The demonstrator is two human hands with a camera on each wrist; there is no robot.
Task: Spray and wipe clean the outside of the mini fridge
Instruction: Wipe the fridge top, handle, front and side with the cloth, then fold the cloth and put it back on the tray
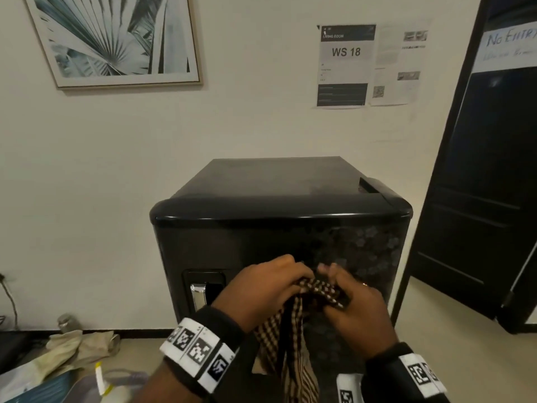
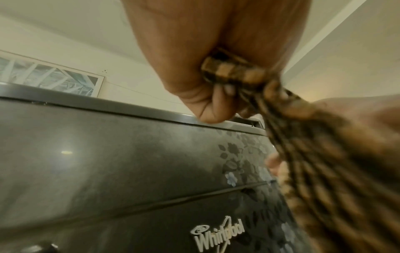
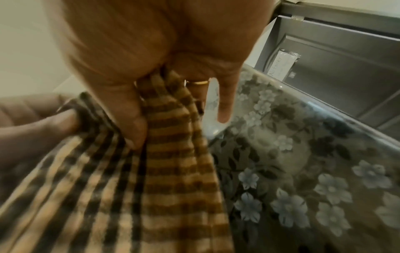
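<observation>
Both hands, the left hand and the right hand, gripped a bunched checked cloth (brown and cream) close before the black mini fridge door.

Cream wall behind, plain and evenly lit. At ten o'clock, hung on it, a framed palm-leaf print in a pale wooden frame. At one o'clock, two paper notices side by side, the left one reading "WS 18". At three o'clock, a dark panelled door with a white sheet lettered "No Entry". Beige floor at four o'clock. At eight o'clock, crumpled pale cloths beside a dark skirting board, and a cable down the wall.
</observation>
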